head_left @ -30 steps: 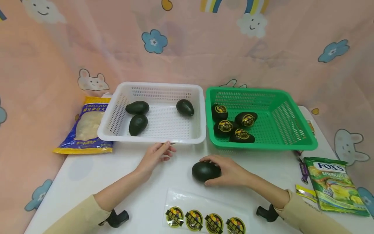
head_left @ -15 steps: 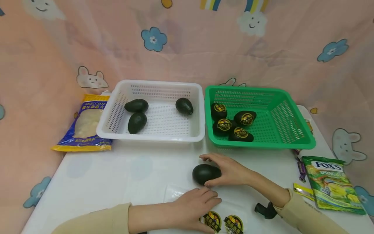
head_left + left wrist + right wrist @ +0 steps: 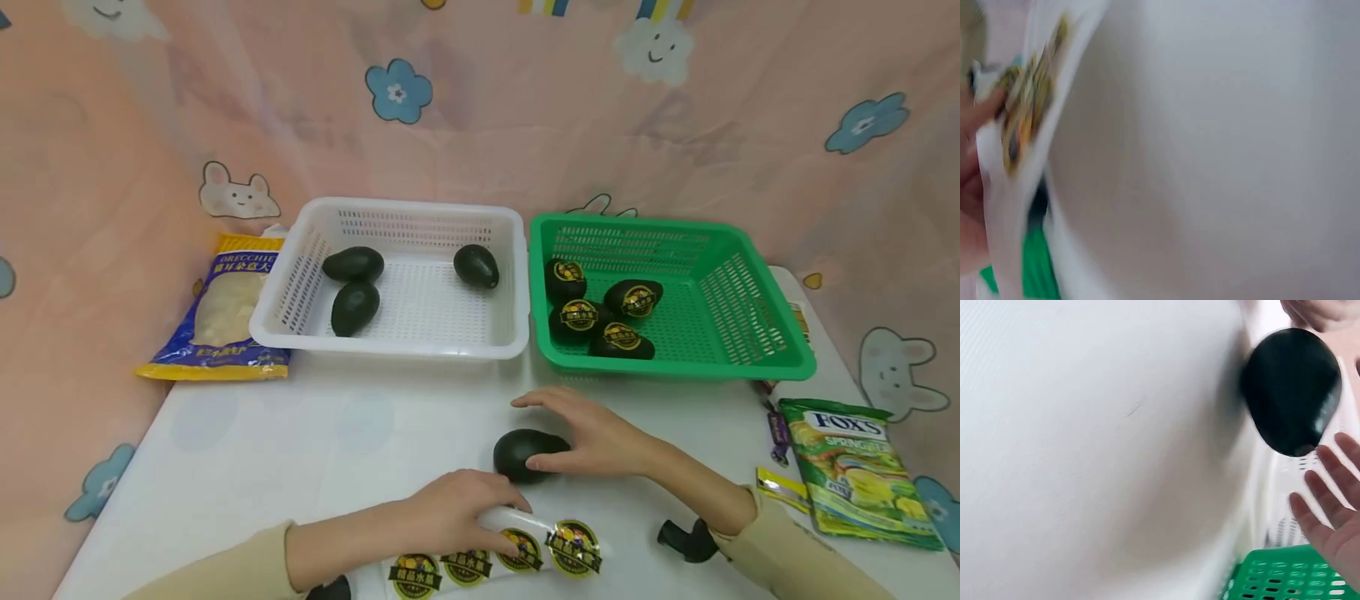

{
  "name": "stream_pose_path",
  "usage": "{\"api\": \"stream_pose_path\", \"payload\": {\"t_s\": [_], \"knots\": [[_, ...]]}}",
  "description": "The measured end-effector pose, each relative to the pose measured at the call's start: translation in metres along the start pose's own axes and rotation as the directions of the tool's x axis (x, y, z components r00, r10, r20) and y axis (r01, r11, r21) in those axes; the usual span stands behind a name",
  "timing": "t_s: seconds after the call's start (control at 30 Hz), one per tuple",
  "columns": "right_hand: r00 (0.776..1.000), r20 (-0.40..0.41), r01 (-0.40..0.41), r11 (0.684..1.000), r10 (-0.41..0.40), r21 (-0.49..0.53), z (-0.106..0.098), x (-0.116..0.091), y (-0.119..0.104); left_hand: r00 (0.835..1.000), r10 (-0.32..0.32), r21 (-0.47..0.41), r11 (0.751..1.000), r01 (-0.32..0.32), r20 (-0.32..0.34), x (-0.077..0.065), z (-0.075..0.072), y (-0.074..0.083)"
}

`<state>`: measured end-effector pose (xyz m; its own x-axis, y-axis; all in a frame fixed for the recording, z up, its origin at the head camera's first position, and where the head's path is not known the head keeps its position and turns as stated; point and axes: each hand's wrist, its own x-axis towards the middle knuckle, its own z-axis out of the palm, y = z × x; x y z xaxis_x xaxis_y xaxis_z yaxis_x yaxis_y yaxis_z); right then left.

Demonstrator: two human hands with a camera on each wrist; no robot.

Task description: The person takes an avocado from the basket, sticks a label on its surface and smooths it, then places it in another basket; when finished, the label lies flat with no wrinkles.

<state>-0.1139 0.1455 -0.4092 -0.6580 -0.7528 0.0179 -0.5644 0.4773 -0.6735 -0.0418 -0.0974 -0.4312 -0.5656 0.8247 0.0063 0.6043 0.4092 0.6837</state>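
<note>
A strip of round black-and-yellow stickers on clear film (image 3: 538,523) is lifted and bowed, and my left hand (image 3: 457,512) pinches it at its upper edge. The left wrist view catches the sticker sheet (image 3: 1029,112) edge-on and blurred, with the thumb over its front. Just beyond lies a dark green avocado (image 3: 516,457) on the white table. Beside it, my right hand (image 3: 603,433) has its fingers spread, and the thumb overlaps the fruit in the head view. From the right wrist, straight fingers (image 3: 1329,494) show near the avocado's (image 3: 1291,390) narrow end.
Behind stand a white basket (image 3: 390,343) with three plain avocados and a green basket (image 3: 675,367) with several stickered ones. An orecchiette bag (image 3: 225,308) lies at left, a Fox's candy bag (image 3: 858,475) at right. Patterned pink cloth (image 3: 480,108) hangs behind.
My left hand has come from the white basket's front edge down to the sticker sheet and raised it, shifting it left. My right hand has loosened from the avocado, fingers spreading.
</note>
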Motion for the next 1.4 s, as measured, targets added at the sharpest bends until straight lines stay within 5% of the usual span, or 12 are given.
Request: {"api": "stream_pose_path", "payload": {"t_s": [0.17,0.33,0.5,0.7,0.93,1.1,1.27,1.4], "knots": [[0.990,-0.117,0.095,0.988,-0.080,0.122,-0.008,-0.001,-0.013,0.996,-0.091,-0.274,0.958,0.080,-0.025,-0.018,-0.036,-0.010],[0.983,-0.137,0.147,0.976,-0.125,0.162,-0.009,-0.004,-0.024,0.985,-0.172,-0.331,0.931,0.154,-0.024,-0.030,-0.059,-0.016],[0.977,-0.151,0.171,0.978,-0.152,0.122,-0.004,-0.003,-0.031,0.985,-0.158,-0.258,0.957,0.136,-0.068,-0.031,-0.070,-0.018],[0.987,-0.159,0.007,0.992,0.013,0.123,-0.002,-0.002,-0.035,0.984,-0.150,-0.169,0.977,0.132,-0.099,-0.028,-0.077,-0.016],[0.970,-0.235,-0.006,0.974,0.060,0.228,0.000,0.001,-0.033,0.977,-0.199,-0.120,0.975,0.189,-0.075,-0.028,-0.086,-0.018],[0.957,-0.271,0.000,0.934,0.103,0.356,-0.002,0.001,-0.029,0.968,-0.249,-0.106,0.964,0.246,-0.017,-0.040,-0.099,-0.034],[0.974,-0.204,0.005,0.892,0.099,0.452,-0.005,-0.006,-0.022,0.946,-0.320,0.004,0.947,0.320,0.047,-0.059,-0.110,-0.055],[1.000,-0.029,0.024,0.858,-0.011,0.513,-0.003,-0.017,-0.016,0.964,-0.265,0.174,0.949,0.265,-0.022,-0.059,-0.099,-0.052]]}}
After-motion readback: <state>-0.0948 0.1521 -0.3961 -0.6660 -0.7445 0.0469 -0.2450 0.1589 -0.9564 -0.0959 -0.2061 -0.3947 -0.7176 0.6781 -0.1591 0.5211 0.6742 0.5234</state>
